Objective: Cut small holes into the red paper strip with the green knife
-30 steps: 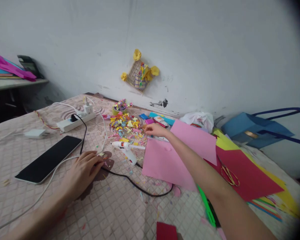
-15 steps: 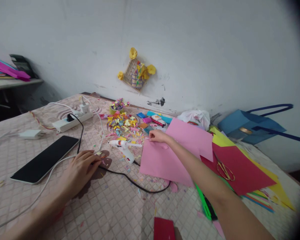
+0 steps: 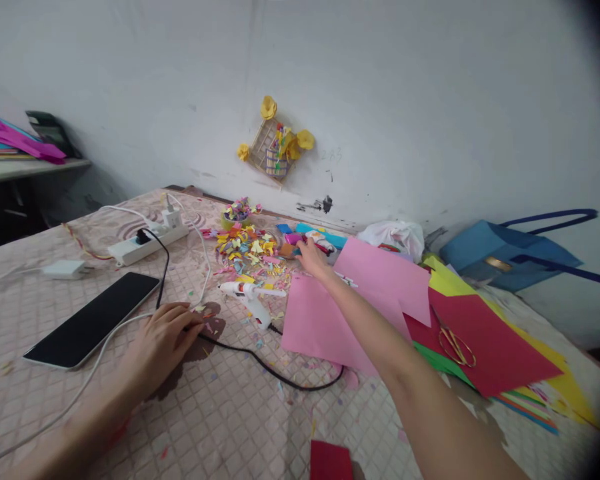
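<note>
The right hand (image 3: 311,255) is reaching to small colored packets (image 3: 293,239) beyond pink paper (image 3: 325,320) on the desk (image 3: 220,407), fingers bent; whether it is gripping one cannot be told. The left hand (image 3: 173,330) is resting loosely open, palm down, across a black cord (image 3: 265,361), right of a phone (image 3: 95,320). A white glue gun (image 3: 250,300) is lying between the hands, near a scrap pile (image 3: 247,247), while scissors (image 3: 455,343) are lying on red paper (image 3: 500,340) at right.

blue bag (image 3: 470,252) by the wall (image 3: 410,107), yellow-flowered ornament (image 3: 277,162), dark tablet (image 3: 93,320) near a white adapter (image 3: 64,269), power strip (image 3: 130,249)
</note>
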